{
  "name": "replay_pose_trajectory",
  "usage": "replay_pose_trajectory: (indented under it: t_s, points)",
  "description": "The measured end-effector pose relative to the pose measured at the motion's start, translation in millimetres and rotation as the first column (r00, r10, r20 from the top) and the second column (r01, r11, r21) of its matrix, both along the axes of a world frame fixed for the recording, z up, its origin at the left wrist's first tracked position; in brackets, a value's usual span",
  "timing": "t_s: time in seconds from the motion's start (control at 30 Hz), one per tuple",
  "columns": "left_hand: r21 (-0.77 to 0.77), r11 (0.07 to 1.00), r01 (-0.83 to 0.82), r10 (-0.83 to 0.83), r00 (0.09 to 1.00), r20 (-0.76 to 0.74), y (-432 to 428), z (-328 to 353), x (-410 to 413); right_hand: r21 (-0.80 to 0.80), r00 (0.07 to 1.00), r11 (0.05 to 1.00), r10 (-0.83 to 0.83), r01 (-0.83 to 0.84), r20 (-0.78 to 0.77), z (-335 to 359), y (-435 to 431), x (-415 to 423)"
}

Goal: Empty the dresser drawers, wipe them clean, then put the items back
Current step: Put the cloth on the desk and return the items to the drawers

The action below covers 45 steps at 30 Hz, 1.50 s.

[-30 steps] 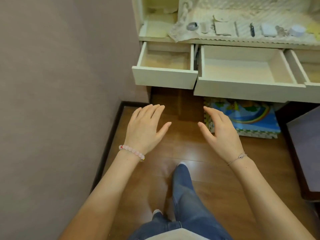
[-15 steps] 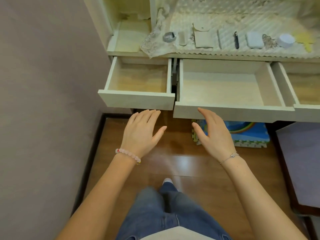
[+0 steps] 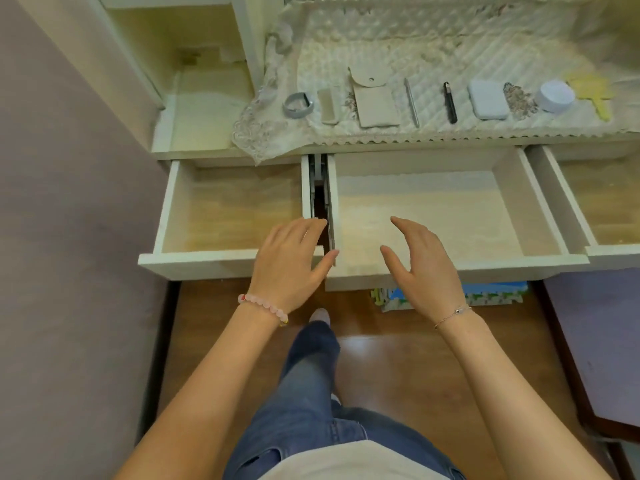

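Clearly, the emptying part looks finished. On the left, the left drawer (image 3: 228, 216) is pulled out and shows only its bare wooden bottom. The left hand (image 3: 291, 265) hovers over the front right corner of this drawer, fingers straight and a little spread, holding nothing. Next, the middle drawer (image 3: 450, 209) is open and bare, and the right hand (image 3: 422, 268) is above its front edge, fingers relaxed and slightly bent, with nothing in it. At the far right, the right drawer (image 3: 613, 209) is open too, and the part in view is bare.

The items lie in a row on the quilted cloth (image 3: 415, 46) on the dresser top: a grey band (image 3: 298, 105), a comb (image 3: 326, 107), a beige pouch (image 3: 374, 98), two pens (image 3: 449, 102), a white case (image 3: 487, 99), a round jar (image 3: 554, 95) and a yellow mirror (image 3: 594, 93).

No wiping cloth is in view, so I cannot tell if the drawers are wiped. I judge that what remains is perhaps the wiping, and surely putting the items back.
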<state>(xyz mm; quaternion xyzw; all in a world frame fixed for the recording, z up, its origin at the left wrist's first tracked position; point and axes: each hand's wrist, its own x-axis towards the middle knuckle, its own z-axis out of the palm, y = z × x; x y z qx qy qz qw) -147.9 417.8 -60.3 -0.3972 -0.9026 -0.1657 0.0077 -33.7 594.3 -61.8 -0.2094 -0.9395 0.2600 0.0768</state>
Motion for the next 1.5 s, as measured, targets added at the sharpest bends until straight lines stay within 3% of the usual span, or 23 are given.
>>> replay_pose_trajectory:
  t_s: [0.23, 0.6, 1.0, 1.17, 1.27, 1.37, 1.5]
  points:
    - [-0.062, 0.996, 0.063, -0.061, 0.998, 0.024, 47.8, -7.3, -91.6, -0.003, 0.998, 0.999, -0.053, 0.053, 0.019, -2.1, 39.9, -83.6]
    - [-0.025, 0.995, 0.1, -0.099, 0.995, 0.018, 104.8, -8.9, -171.8, -0.031, 0.995, 0.994, -0.103, 0.103, -0.006, -6.2, 91.9, -157.9]
    - [-0.019, 1.0, 0.0, 0.002, 0.993, 0.12, 158.7, -33.0, -213.1, -0.073, 1.0, 0.997, -0.02, 0.019, -0.005, -23.6, 157.5, -215.3]
    - [0.056, 0.996, -0.073, 0.06, 0.979, 0.195, 181.3, -48.7, -217.7, -0.127, 0.999, 0.991, -0.03, 0.033, 0.023, -37.6, 182.8, -228.5]
    - [0.134, 0.978, -0.161, 0.101, 0.924, 0.37, 205.6, -56.5, -220.9, -0.173, 0.994, 0.979, -0.109, 0.112, 0.023, -45.4, 206.5, -237.2]
    - [0.191, 0.918, -0.348, 0.171, 0.781, 0.601, 235.9, -61.6, -225.5, -0.212, 0.965, 0.942, -0.261, 0.26, 0.024, -51.8, 233.6, -248.1]
    - [0.183, 0.827, -0.531, 0.267, 0.659, 0.703, 264.1, -68.5, -234.0, -0.257, 0.917, 0.881, -0.394, 0.397, 0.066, -62.9, 258.9, -262.2]
